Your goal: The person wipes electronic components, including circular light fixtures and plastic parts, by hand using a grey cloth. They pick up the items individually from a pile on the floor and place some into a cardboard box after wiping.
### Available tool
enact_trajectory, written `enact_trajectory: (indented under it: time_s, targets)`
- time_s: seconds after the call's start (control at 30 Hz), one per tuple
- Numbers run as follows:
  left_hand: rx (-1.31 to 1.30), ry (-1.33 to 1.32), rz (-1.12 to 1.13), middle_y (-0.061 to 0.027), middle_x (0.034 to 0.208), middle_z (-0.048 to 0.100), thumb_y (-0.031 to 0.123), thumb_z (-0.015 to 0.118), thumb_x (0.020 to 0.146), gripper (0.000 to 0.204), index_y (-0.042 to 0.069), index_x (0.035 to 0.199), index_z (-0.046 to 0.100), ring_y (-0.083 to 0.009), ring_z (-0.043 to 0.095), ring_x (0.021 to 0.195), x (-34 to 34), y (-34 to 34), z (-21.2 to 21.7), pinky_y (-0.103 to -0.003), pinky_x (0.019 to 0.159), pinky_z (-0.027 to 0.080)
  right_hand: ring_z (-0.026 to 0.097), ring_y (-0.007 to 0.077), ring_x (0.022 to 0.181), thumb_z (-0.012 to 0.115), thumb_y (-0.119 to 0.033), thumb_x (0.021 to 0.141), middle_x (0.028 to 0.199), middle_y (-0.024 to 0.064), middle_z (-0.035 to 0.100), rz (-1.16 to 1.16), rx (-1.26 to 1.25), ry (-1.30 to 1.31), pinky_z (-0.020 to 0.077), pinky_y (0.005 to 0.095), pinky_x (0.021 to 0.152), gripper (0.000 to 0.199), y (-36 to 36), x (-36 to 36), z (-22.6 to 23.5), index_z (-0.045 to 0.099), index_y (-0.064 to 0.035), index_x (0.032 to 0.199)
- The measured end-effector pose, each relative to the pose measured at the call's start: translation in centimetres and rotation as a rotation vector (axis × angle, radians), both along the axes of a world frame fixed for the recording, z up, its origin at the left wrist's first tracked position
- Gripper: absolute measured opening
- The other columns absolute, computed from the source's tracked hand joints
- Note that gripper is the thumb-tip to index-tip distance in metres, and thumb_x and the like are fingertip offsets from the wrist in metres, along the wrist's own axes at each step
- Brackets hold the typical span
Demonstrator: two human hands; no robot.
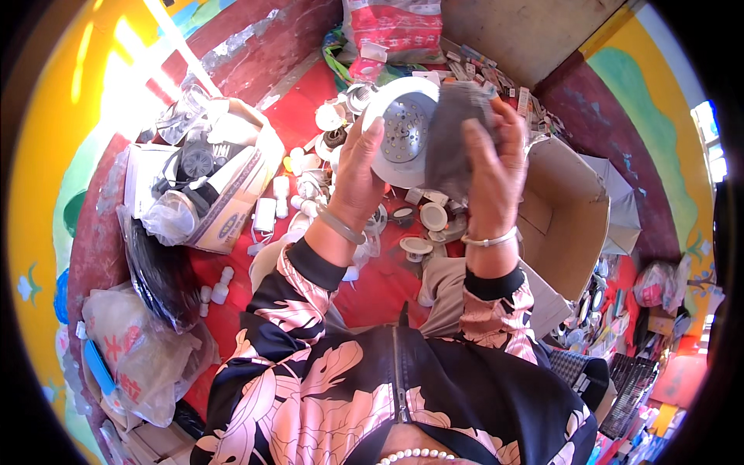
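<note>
My left hand (353,182) grips the left rim of a white round LED lamp (401,139). Small dots, seemingly LEDs, are spread over its silvery inner disc. Close against the lamp's right side, my right hand (496,167) holds a dark grey piece (451,143), smeared by motion. Whether the two pieces are joined or only side by side, I cannot tell. Below them, small round white lamps (434,216) and other white lamp parts (264,215) lie on a red ground cover (372,298).
On the left stands a cardboard box (229,205) of lamp parts, with plastic bags (128,333) nearer me. An open cardboard box (570,217) is at right. Small cartons (496,74) and a red-and-white sack (395,31) lie at the back. More parts (593,310) crowd the near right.
</note>
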State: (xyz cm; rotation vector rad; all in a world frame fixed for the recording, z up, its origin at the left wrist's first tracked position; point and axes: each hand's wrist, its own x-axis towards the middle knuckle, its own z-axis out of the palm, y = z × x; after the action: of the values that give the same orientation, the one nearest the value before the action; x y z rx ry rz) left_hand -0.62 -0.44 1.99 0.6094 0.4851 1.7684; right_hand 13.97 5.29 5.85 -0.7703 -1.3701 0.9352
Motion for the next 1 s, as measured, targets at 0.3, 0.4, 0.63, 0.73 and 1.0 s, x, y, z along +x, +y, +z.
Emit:
enact_trajectory:
  time_s: [0.3, 0.4, 0.63, 0.73, 1.0]
  targets:
    - [0.055, 0.201, 0.096, -0.0093, 0.126, 0.049, 0.028, 0.056, 0.092, 0.055, -0.001, 0.134, 0.039, -0.0155, 0.048, 0.113, 1.2, -0.9, 0.2, -0.030, 0.096, 0.039, 0.057, 0.0310, 0.106, 0.053, 0.009, 0.071, 0.113, 0.0155, 0.059, 0.086, 0.384, -0.423, 0.0447, 0.0366, 0.092, 0.037, -1.5, -2.5, -1.7, 0.062, -0.0044, 0.105]
    - [0.025, 0.175, 0.062, -0.0099, 0.123, 0.051, 0.032, 0.053, 0.093, 0.052, 0.000, 0.132, 0.041, -0.0169, 0.051, 0.110, 1.0, -0.9, 0.5, -0.031, 0.093, 0.042, 0.059, 0.0311, 0.101, 0.055, 0.009, 0.065, 0.105, 0.0134, 0.062, 0.250, 0.532, -0.540, 0.0462, 0.0387, 0.089, 0.033, -0.7, -1.5, -0.7, 0.066, -0.0050, 0.093]
    - [-0.028, 0.132, 0.105, -0.0115, 0.118, 0.054, 0.038, 0.045, 0.095, 0.049, 0.001, 0.127, 0.043, -0.0218, 0.055, 0.106, 0.2, 0.0, 0.1, -0.035, 0.091, 0.045, 0.061, 0.0270, 0.092, 0.059, 0.010, 0.057, 0.091, 0.0065, 0.066, 0.506, 0.559, -0.736, 0.0453, 0.0368, 0.085, 0.023, 0.2, 0.6, 0.8, 0.066, -0.0043, 0.073]
    - [-0.073, 0.111, 0.097, -0.0118, 0.119, 0.054, 0.039, 0.046, 0.094, 0.051, 0.001, 0.128, 0.043, -0.0214, 0.055, 0.108, -0.2, 0.1, -0.2, -0.035, 0.092, 0.045, 0.061, 0.0255, 0.091, 0.058, 0.010, 0.058, 0.090, 0.0064, 0.067, 0.433, 0.571, -0.649, 0.0472, 0.0345, 0.079, 0.021, 1.3, 1.8, 1.0, 0.065, -0.0046, 0.071]
    - [-0.033, 0.169, 0.158, -0.0091, 0.118, 0.056, 0.025, 0.057, 0.089, 0.046, 0.001, 0.128, 0.048, -0.0163, 0.055, 0.107, 0.9, -0.2, 0.8, -0.032, 0.092, 0.045, 0.055, 0.0300, 0.106, 0.057, -0.005, 0.075, 0.111, 0.0119, 0.061, -0.058, 0.700, -0.990, 0.0419, 0.0401, 0.092, 0.036, 0.8, -0.3, -1.8, 0.058, -0.0049, 0.111]
